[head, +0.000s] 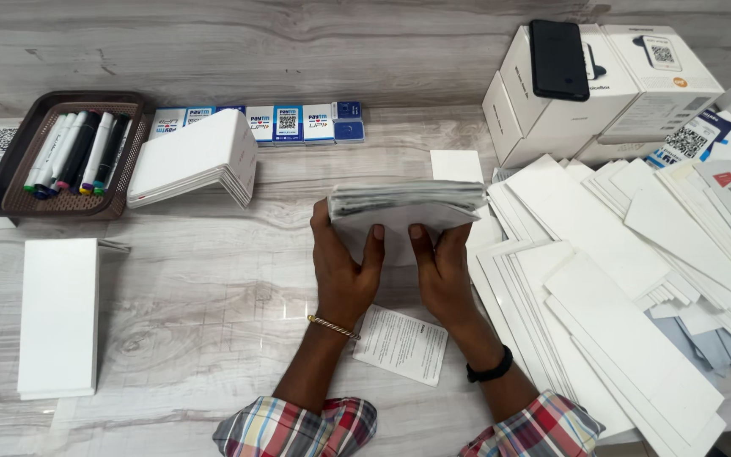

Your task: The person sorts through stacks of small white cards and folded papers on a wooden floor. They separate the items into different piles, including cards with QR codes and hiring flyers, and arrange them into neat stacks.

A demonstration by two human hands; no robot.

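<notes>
Both hands hold up a thick stack of white folded cards (403, 206) above the middle of the grey wood-grain table (213, 313). My left hand (342, 269) grips the stack's lower left side, thumb on its front face. My right hand (443, 269) grips the lower right side in the same way. The stack's edges face me and show dark print between the sheets. A small printed leaflet (401, 343) lies flat on the table just below the hands, between my forearms.
A wide spread of long white card sheets (611, 279) covers the right side. White boxes (628, 93) with a black phone (558, 59) stand at back right. A brown tray of markers (69, 152), folded white cards (192, 161), printed stickers (289, 123) and a white block (59, 317) lie left.
</notes>
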